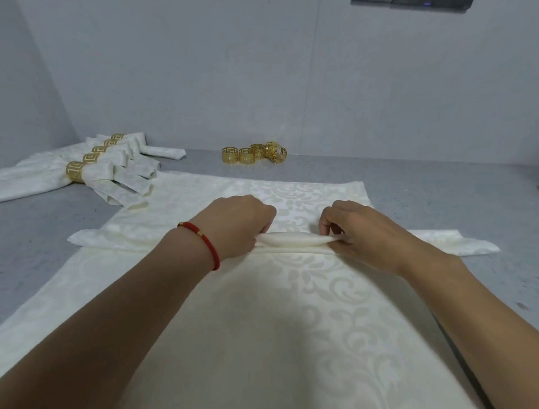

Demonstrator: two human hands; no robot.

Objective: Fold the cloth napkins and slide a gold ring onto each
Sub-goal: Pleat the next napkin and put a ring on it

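Note:
A cream damask napkin (pixel 291 306) lies spread on the grey table, with a pleat (pixel 294 238) gathered across its middle. My left hand (pixel 236 224), with a red bracelet on its wrist, pinches the pleat's left part. My right hand (pixel 358 227) pinches the pleat's right part. The pleat's ends stick out past the napkin's sides. Several loose gold rings (pixel 254 153) stand in a cluster at the back of the table. At the back left lie several folded napkins (pixel 96 172), each with a gold ring (pixel 75 172) around it.
The grey table (pixel 423 189) meets a grey wall at the back and left. One small folded napkin (pixel 163 151) without a ring lies behind the finished ones. A dark object (pixel 408 3) shows at the top edge.

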